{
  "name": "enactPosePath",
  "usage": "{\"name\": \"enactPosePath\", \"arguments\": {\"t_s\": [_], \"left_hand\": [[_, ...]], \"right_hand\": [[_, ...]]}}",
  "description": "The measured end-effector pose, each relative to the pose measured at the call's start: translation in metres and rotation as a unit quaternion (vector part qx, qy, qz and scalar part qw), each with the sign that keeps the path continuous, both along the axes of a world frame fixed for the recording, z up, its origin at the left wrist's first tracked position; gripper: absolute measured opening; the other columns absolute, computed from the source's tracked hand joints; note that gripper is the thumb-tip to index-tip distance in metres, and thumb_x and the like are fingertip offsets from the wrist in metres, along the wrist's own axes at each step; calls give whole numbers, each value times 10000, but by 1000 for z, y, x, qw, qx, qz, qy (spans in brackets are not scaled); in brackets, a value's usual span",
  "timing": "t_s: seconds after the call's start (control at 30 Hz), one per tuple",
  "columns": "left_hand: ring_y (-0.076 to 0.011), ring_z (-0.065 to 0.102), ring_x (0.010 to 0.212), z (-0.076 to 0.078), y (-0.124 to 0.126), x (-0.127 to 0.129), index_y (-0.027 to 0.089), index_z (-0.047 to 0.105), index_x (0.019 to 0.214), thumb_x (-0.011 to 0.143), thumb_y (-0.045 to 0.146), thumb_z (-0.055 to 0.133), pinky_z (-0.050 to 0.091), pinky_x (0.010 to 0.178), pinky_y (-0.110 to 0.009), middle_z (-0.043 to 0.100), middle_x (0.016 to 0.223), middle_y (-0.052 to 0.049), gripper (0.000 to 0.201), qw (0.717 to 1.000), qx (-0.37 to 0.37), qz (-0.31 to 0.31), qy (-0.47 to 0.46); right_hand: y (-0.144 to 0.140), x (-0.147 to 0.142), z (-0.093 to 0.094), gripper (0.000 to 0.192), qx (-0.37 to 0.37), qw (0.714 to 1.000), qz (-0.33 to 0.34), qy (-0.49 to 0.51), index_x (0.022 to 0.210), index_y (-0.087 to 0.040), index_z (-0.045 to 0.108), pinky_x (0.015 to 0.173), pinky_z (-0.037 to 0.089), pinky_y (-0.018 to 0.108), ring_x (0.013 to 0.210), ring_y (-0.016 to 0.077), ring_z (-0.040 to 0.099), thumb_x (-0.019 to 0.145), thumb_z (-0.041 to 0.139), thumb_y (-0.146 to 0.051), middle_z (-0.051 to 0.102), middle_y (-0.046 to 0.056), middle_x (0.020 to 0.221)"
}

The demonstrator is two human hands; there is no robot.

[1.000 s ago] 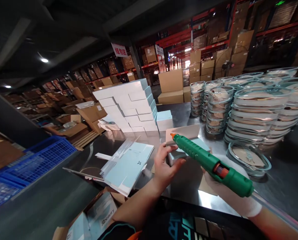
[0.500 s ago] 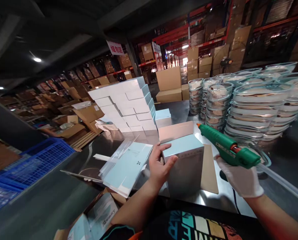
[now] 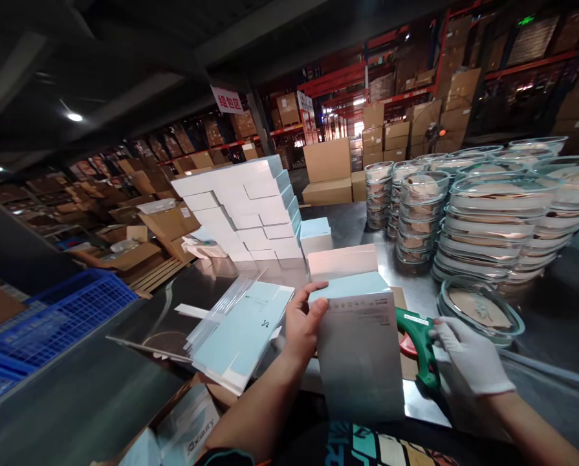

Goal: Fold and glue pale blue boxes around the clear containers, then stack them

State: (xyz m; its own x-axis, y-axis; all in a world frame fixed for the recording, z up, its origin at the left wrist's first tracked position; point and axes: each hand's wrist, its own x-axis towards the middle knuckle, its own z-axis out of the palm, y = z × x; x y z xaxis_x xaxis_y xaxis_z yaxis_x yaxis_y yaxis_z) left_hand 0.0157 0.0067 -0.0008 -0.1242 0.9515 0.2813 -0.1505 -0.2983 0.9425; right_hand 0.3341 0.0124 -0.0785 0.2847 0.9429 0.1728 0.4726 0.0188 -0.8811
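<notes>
My bare left hand (image 3: 305, 323) grips the left upper edge of a pale blue and grey carton (image 3: 360, 349), thumb on the near face and fingers behind. The carton stands upright at the table's front edge, with a flap (image 3: 342, 260) raised at its far side. My white-gloved right hand (image 3: 471, 356) has its fingers closed at the rear end of a green glue gun (image 3: 421, 346), right of the carton. The gun's handle points down, and its nozzle is hidden behind the carton. Glass dishes with lids (image 3: 480, 310) stand just beyond the glove.
Flat blue cartons and clear plastic strips (image 3: 243, 330) lie to the left. A wall of white boxes (image 3: 243, 210) and a small blue box (image 3: 316, 234) stand behind. Stacked glass dishes (image 3: 497, 220) fill the right side. An open carton (image 3: 192, 427) sits below left, near blue crates (image 3: 70, 317).
My right hand has lowered the glue gun from above the carton's right side and turned it, handle downward. The carton has tipped slightly toward me in my left hand.
</notes>
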Motion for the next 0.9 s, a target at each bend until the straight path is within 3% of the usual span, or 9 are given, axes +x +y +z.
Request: {"name": "enactPosePath", "arguments": {"t_s": [0.07, 0.13, 0.27, 0.37, 0.5, 0.6, 0.7, 0.9], "left_hand": [[-204, 675, 750, -1, 0, 6, 179, 775, 1095, 730, 753, 840, 523, 668, -290, 752, 877, -51, 683, 999, 38, 1, 31], [-261, 720, 912, -2, 0, 11, 188, 802, 1049, 738, 769, 825, 566, 796, -342, 771, 996, -84, 659, 994, 87, 3, 64], [-335, 721, 1120, -8, -1, 14, 193, 813, 1005, 801, 779, 773, 566, 964, -423, 774, 1079, -120, 622, 981, 148, 2, 124], [-327, 717, 1160, -16, 1, 12, 197, 782, 968, 844, 738, 769, 565, 991, -431, 752, 1188, -132, 555, 975, 189, 4, 119], [-276, 747, 1120, -24, 8, 11, 236, 694, 1147, 847, 654, 834, 597, 948, -400, 781, 1202, -111, 533, 972, 230, 4, 41], [-274, 758, 1154, -22, 15, 9, 240, 768, 1135, 928, 522, 811, 595, 1018, -441, 804, 1165, -106, 352, 945, 314, -36, 79], [-285, 753, 1203, -19, 22, 5, 259, 827, 1108, 981, 415, 773, 585, 1073, -500, 813, 1146, -97, 209, 913, 390, -63, 106], [-284, 747, 1194, -18, 31, 0, 264, 818, 1200, 902, 542, 819, 579, 1101, -511, 805, 1200, -107, 407, 907, 384, -93, 148]], "right_hand": [[-4, -17, 26, 732, 34, 994, 61, 84, 1239, -223, 712, 980, 621, 571, 1052, 381, 766, 798, 648, -804, 791, 180, 1217], [-8, -42, 54, 868, 63, 971, 145, 177, 1486, -247, 575, 1096, 578, 543, 1271, 360, 702, 832, 644, -814, 679, 164, 1477], [-11, -77, 88, 796, 87, 950, 232, 189, 1512, -256, 584, 1177, 518, 556, 1414, 369, 604, 894, 625, -756, 644, 130, 1523], [-10, -73, 88, 759, 114, 948, 257, 146, 1469, -240, 631, 1142, 554, 552, 1381, 385, 633, 898, 658, -739, 676, 145, 1477], [-12, -55, 76, 612, 183, 945, 269, 48, 1302, -266, 729, 1115, 588, 502, 1434, 380, 609, 824, 851, -628, 593, 151, 1593], [-17, -49, 71, 307, 234, 925, 298, 11, 1214, -304, 778, 1148, 566, 496, 1446, 327, 612, 972, 755, -492, 579, 118, 1618], [-20, -49, 70, 241, 268, 905, 331, -7, 1258, -358, 779, 1215, 508, 491, 1427, 277, 632, 1033, 693, -355, 641, 77, 1559], [-20, -52, 76, 286, 267, 896, 355, -11, 1285, -375, 783, 1232, 494, 455, 1420, 258, 634, 1041, 672, -276, 655, 51, 1540]]}}
